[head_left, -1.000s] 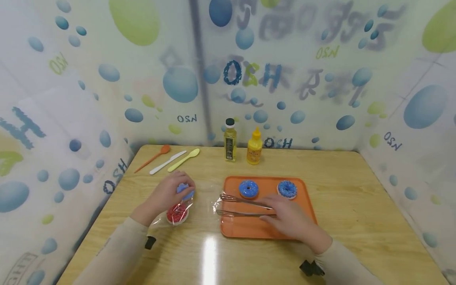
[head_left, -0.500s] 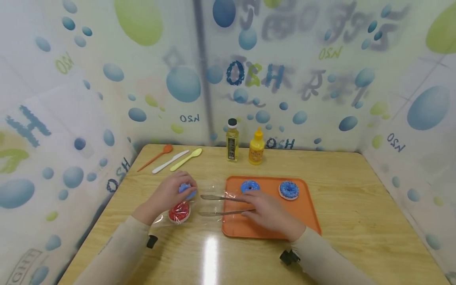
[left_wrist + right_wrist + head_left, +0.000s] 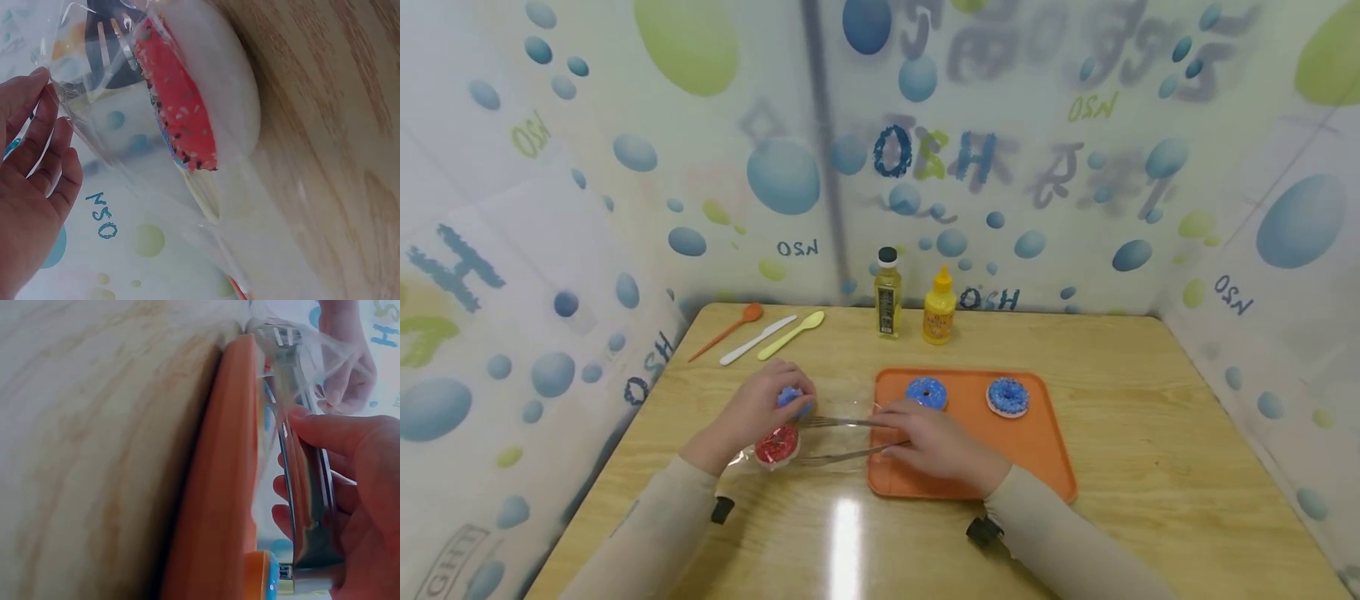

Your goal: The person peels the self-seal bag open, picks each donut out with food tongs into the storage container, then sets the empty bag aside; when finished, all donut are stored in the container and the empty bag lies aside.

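My left hand point(image 3: 758, 410) pinches the edge of a clear plastic bag point(image 3: 150, 187). Inside the bag lie a red-iced donut point(image 3: 777, 446) with sprinkles and a blue donut point(image 3: 793, 401), the blue one partly covered by the left fingers. My right hand point(image 3: 934, 442) grips metal tongs point(image 3: 306, 500) over the left side of an orange tray point(image 3: 1045, 458). The fork-like ends of the tongs point left into the bag, one near each donut, with the tong arms spread apart. Two more blue donuts sit on the tray: a smooth one point(image 3: 927, 393) and one with darker sprinkles point(image 3: 1007, 397).
Behind the tray stand an oil bottle point(image 3: 887, 296) with a dark cap and a yellow squeeze bottle point(image 3: 938, 312). At the back left lie an orange spoon point(image 3: 730, 329), a white knife point(image 3: 758, 340) and a yellow spoon point(image 3: 793, 335). Patterned walls enclose the wooden table point(image 3: 1150, 400).
My right hand has moved left with the tongs, from over the tray's middle to its left part, carrying the tong ends up to the donuts in the bag. The left hand stays in place.
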The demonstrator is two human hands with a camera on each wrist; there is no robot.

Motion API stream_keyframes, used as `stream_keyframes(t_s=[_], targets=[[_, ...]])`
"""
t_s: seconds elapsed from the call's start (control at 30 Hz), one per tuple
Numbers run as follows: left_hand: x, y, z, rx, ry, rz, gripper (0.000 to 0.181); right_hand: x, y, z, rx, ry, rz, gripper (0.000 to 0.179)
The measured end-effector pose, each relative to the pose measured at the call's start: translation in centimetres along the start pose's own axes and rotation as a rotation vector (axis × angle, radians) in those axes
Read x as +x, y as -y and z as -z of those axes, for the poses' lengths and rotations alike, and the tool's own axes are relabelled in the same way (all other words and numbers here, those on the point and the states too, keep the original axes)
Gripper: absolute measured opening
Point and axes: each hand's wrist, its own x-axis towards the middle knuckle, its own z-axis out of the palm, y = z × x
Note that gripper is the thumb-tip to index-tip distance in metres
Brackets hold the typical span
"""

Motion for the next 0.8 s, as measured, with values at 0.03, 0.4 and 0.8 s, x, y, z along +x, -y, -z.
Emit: stream_keyframes(t_s=[0.03, 0.4, 0.8], targets=[[0.0, 0.0, 0.0, 0.000, 0.003, 0.000, 0.003, 0.1, 0.1, 0.0, 0.006, 0.003, -0.002, 0.049], [0.1, -0.2, -0.3, -0.005, -0.002, -0.013, 0.007, 1.2, 0.5, -0.4, 0.001, 0.009, -0.018, 0.050], [-0.1, 0.2, -0.3, -0.025, -0.003, -0.029, 0.006, 1.1, 0.4, -0.9, -0.026, -0.032, -0.005, 0.041]])
